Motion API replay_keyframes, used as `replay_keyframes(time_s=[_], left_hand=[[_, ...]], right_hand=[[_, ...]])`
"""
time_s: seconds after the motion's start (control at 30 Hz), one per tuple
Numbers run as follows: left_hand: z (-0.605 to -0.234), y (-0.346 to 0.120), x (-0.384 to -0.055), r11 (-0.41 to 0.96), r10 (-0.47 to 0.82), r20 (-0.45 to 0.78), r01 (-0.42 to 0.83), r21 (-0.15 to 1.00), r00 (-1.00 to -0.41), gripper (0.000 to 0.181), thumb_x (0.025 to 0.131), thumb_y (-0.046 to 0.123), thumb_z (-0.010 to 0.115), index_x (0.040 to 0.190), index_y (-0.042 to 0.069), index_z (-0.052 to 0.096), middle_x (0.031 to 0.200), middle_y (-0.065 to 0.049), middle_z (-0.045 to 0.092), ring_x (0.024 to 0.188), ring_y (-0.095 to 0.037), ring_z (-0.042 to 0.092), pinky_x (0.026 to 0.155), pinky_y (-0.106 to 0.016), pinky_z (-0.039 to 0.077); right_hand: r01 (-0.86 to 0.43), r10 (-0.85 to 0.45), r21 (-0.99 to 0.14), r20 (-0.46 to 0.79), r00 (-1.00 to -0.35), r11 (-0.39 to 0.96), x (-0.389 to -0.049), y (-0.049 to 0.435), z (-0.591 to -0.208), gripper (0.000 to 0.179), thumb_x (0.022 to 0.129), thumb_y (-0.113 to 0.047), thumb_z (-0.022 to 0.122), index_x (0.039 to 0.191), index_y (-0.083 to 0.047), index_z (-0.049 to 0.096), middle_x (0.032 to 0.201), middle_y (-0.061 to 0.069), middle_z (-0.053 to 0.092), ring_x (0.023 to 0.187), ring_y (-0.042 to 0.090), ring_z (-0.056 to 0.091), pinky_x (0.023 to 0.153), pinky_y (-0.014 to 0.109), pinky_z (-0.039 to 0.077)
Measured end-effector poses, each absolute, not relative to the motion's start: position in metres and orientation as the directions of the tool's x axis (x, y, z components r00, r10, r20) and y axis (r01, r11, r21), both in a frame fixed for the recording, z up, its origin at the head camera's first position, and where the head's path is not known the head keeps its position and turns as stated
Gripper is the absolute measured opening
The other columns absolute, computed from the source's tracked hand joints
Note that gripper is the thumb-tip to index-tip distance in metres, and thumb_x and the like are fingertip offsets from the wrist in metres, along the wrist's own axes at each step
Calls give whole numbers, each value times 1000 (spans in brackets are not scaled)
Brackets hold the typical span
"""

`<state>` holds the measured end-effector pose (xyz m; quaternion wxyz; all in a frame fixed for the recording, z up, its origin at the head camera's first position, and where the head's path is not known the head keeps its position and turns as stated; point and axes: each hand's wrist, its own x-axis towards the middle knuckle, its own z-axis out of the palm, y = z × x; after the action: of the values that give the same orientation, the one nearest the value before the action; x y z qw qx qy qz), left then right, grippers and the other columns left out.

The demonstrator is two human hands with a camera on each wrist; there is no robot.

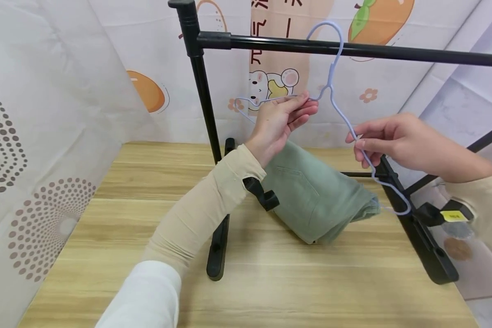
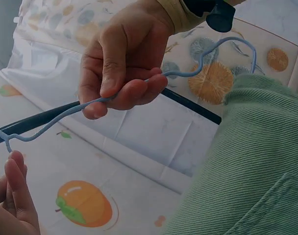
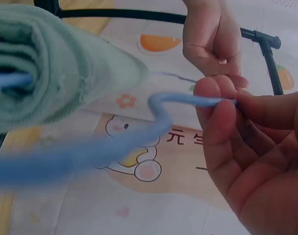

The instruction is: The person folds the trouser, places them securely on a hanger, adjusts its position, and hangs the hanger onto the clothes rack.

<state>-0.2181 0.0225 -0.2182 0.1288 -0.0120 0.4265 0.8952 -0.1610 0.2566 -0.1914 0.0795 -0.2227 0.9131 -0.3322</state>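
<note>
A light blue hanger has its hook over a black rail in the head view. Folded green trousers drape over the hanger's lower bar, tilted down to the right. My left hand pinches the hanger's left arm close to the neck. On the sloping right arm, my right hand pinches the wire between thumb and fingers. The right wrist view shows the hanger wire running into the rolled end of the trousers. Only part of the left hand shows in the left wrist view.
The rail belongs to a black rack with a left post and feet on a wooden tabletop. A printed curtain hangs behind and to the left. Dark wrist mounts sit on both sleeves.
</note>
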Motion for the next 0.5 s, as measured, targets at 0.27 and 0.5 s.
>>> replay_keyframes(time_s=[0.27, 0.5], left_hand=[[-222, 24, -222, -658, 276, -129, -285, 697, -953, 18, 97, 9, 57, 103, -2, 70, 127, -27, 60, 104, -28, 70, 65, -20, 57], [-230, 36, -229, -690, 317, -110, -309, 655, -942, 32, 99, 8, 54, 128, -6, 59, 133, -26, 55, 127, -33, 54, 70, -19, 57]], right_hand=[[-374, -345, -525, 156, -925, 764, -169, 258, -198, 22, 96, -2, 57, 113, 6, 67, 69, -8, 67, 61, 4, 60, 56, 12, 49], [-374, -255, -445, 305, -918, 814, -177, 265, -207, 21, 94, -1, 58, 110, 9, 69, 85, 27, 70, 58, -16, 52, 47, 10, 37]])
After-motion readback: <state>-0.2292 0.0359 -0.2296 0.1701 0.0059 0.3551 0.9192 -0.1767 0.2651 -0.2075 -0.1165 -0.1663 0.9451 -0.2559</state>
